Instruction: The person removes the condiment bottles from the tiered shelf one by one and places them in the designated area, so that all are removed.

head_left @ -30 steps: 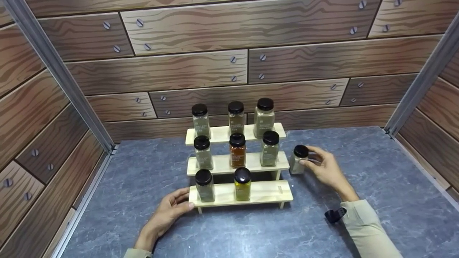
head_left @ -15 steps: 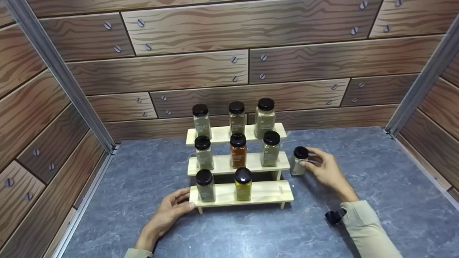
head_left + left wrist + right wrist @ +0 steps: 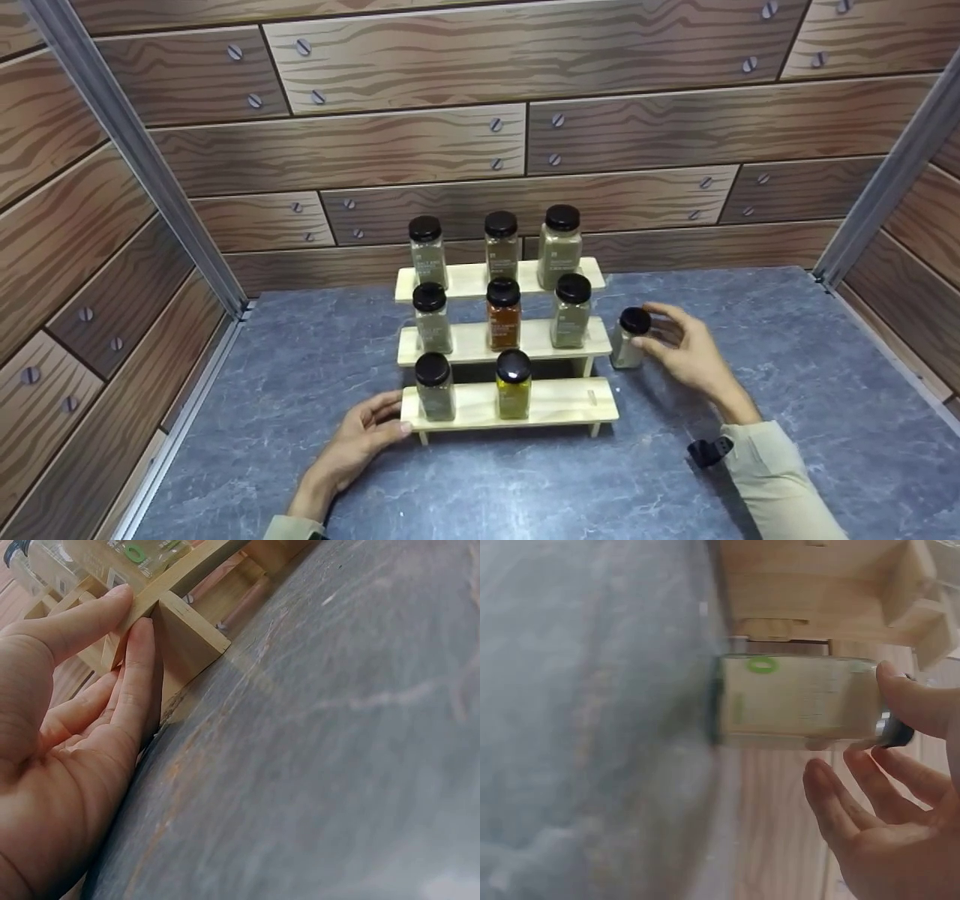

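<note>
One black-capped jar is upright just to the right of the tiered rack, and the right hand has it pinched near the top, thumb on one side and fingers on the other (whether its base quite touches down, I can't tell). Across from it, the left hand grips the rack's left end, thumb over the lowest shelf's edge, fingers tucked below. Eight more capped jars stand on the rack: three on top, three on the middle shelf with a red-brown one at the centre, and two on the lowest, the yellow one among them. Under it all lies a grey marbled bench; plank-patterned walls rise behind, and a pale sleeve covers the right forearm.
</note>
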The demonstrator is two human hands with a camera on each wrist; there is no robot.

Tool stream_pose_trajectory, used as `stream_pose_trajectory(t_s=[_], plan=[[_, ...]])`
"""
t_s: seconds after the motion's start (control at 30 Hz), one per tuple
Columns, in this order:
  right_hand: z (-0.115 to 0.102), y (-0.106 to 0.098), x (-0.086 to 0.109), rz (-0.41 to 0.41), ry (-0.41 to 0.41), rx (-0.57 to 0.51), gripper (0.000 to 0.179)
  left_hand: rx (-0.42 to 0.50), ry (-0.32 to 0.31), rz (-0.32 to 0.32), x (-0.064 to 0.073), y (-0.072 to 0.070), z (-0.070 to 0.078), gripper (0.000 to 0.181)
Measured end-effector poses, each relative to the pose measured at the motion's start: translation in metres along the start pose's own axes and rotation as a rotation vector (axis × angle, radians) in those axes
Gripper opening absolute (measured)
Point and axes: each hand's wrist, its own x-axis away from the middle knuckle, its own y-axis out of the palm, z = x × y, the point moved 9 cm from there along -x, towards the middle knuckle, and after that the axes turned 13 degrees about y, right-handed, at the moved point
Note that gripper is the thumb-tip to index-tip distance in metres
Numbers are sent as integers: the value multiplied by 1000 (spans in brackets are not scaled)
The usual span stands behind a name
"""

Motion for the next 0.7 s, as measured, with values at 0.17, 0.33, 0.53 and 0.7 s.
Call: stream_pose_trajectory(t_s=[0.17,0.33,0.53,0.7], plan=[[-32,-11,10,95,-120,41,57,-7,5,-2,-1,-1,0,75],[-61,-15,22,133,-188,50,54,-8,5,1,-2,-2,0,76],[-90,-11,35,133,-273,32,56,-6,14,-17,-3,1,1,73],[-108,-4,47,120,-318,32,60,-5,8,-15,-2,2,1,73]])
